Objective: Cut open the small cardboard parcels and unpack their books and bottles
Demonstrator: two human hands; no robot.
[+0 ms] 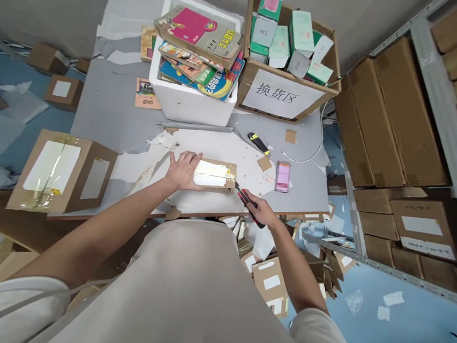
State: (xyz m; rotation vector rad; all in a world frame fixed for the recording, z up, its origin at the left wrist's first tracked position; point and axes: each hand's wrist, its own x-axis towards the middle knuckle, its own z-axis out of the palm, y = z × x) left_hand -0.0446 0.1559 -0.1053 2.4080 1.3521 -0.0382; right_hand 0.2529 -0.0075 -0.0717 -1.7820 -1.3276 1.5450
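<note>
Left hand (184,170), spread wide: hold the carton (210,180) down near the front edge of the bench (308,191), clear of the cut. Use shallow strokes at the right-end tape (231,175), cutter (244,197) gripped in the right hand (263,211).

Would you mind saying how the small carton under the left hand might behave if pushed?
The small carton would probably slide rather than roll, given its flat faces. Lying low on the table, it seems unlikely to tip.

Light is bright and even, edges stretched.
</note>
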